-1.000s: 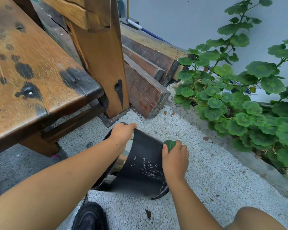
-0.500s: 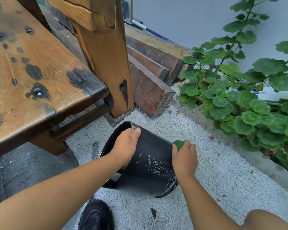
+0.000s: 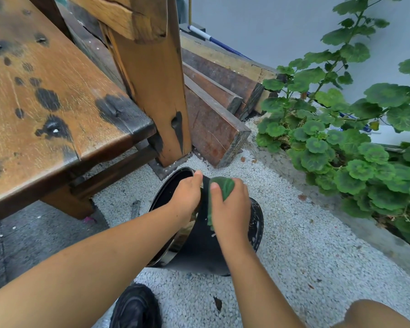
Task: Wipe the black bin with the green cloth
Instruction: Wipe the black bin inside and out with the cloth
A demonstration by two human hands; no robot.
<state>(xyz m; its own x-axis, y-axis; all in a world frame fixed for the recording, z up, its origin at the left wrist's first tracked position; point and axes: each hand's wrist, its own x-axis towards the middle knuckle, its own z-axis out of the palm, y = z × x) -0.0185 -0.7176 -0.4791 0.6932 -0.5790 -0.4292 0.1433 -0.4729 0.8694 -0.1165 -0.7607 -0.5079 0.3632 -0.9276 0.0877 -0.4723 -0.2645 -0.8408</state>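
Gravel, green cloth under right hand

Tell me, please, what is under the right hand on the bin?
A bunched green cloth sits under the right hand, pressed on the black bin. The hand covers most of the cloth and the wall beneath.

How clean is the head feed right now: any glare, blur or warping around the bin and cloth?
Head view: soft, even daylight, no hard shadows; a glossy sheen on the bin rim only; right hand and cloth slightly motion-softened; left hand reasonably sharp; wide-angle bending bows the bench and plant toward the edges.
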